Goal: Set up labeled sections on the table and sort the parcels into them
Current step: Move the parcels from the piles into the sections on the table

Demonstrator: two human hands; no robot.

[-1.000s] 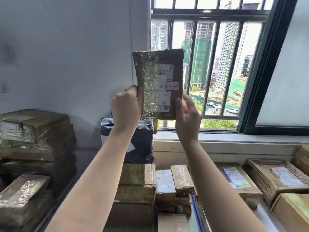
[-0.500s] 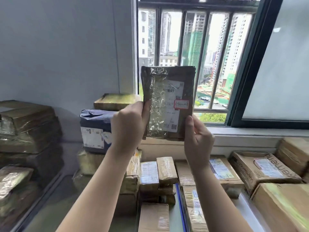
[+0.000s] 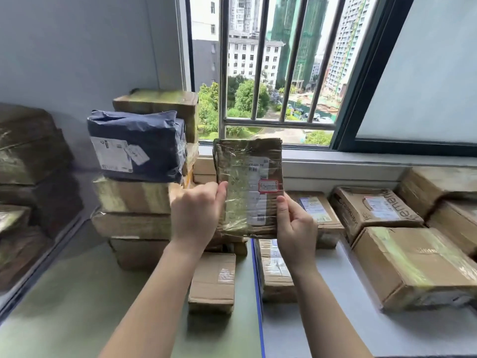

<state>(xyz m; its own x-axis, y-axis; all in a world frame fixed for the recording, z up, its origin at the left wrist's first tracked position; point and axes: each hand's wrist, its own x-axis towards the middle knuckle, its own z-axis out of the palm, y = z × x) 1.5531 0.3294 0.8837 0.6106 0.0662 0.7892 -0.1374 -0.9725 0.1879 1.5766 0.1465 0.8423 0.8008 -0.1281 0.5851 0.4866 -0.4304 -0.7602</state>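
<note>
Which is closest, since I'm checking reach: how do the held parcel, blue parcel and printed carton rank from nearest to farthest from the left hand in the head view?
1. Held parcel: gripped at its left edge by the left hand.
2. Blue parcel: up and to the left, just behind the hand.
3. Printed carton: far right, beyond the right hand.

Parcel sorting rm, upper floor of a city bldg. Taped cardboard boxes [image 3: 131, 197] w/ shipping labels are stacked on the table [image 3: 64, 306] by the wall [image 3: 77, 60], w/ a blue mailer bag [image 3: 136, 140] piled on top. A barcode label is seen on the flat parcel [image 3: 247, 187]. The table is split by a blue tape line [image 3: 259, 301]. High-rises [image 3: 296, 34] are seen thru a barred window [image 3: 260, 73].
</note>
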